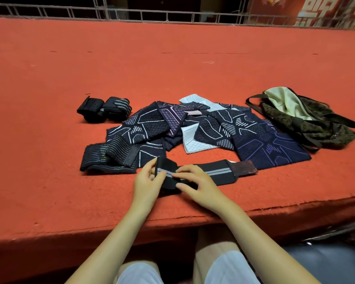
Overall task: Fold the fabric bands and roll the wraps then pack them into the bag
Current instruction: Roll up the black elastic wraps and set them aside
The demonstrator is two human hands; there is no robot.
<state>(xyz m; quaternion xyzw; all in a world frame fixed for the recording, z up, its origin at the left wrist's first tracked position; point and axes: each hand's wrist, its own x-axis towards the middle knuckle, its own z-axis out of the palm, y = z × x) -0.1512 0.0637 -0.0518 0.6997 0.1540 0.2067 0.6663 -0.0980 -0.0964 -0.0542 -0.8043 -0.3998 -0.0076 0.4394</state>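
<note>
A person's left hand (147, 182) and right hand (195, 184) both pinch the rolled end of a striped wrap (211, 172) on the red tabletop (172, 68), its tail trailing right of the hands, where slack grip could loosen the roll

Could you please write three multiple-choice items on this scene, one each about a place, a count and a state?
1. Where does the bag lie?
A. right of the pile of bands
B. left of the pile
C. on the person's lap

2. How many finished rolled wraps sit at the back left?
A. none
B. two
C. five

3. What state is the striped wrap in?
A. fully rolled
B. packed in the bag
C. partly rolled, its tail flat on the red cloth

Answers:
1 A, the bag lies at the pile's right edge.
2 B, two dark rolls sit side by side.
3 C, the left hand and right hand hold the rolled end while the rest lies out.
</note>
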